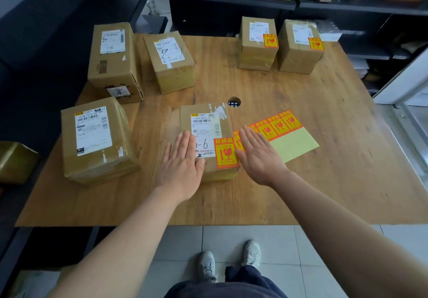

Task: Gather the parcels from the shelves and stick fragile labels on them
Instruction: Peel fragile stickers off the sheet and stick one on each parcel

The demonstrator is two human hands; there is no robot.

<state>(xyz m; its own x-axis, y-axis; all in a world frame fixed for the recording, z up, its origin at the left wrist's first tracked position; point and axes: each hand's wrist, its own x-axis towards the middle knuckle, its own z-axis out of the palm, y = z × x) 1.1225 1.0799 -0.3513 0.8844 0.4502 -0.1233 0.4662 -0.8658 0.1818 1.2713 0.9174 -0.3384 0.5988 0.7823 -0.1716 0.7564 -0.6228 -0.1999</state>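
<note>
Fingers are straight and together on both: left hand (pixel 183 158) flat over the box's (pixel 208 121) near-left top, right hand (pixel 257 156) just beside its right edge, above the sheet (pixel 291 142); whether either touches is hard to tell. The box sits mid-way on the table (pixel 301 193), with a label (pixel 225 153) on its near-right corner. It is stiff taped cardboard, probably light, and best clasped by opposite side walls.

Left hand (pixel 181 165), right hand (pixel 259 158): both flat

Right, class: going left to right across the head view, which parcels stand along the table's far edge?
Tall parcel → parcel with scribbled shipping label → fragile-labelled parcel → second fragile-labelled parcel.
</note>
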